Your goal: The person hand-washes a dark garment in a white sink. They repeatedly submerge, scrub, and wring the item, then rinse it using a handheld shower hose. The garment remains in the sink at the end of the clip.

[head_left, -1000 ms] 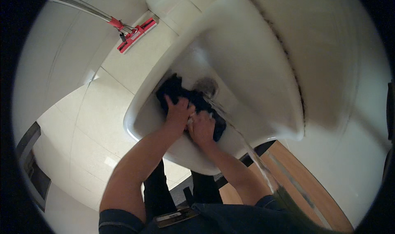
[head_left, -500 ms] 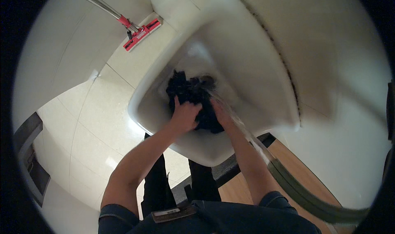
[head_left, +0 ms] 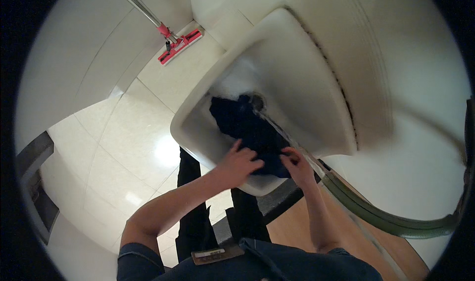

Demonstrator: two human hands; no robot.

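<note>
dark blue cloth lies bunched in the bowl of a white basin, stretching from the drain toward the near rim, where both hands meet it. left hand presses down on the near end of the fabric with fingers spread, a flat hold rather than a fist; right hand pinches the same end between curled fingers and thumb, just beside the left. a thin stream of water runs across the cloth from a green hose that curves in from the right. soaked through, the cloth is likely heavy for its size, limp and slippery, with no stiff edge to grab, so a gathered fistful at the near end looks the surest hold. both forearms come up from the lower edge, the left bare and bent at the elbow, the right reaching straighter over the rim. beyond the basin, pale floor tiles shine under a light, and a pink flat mop leans against the far wall.
</note>
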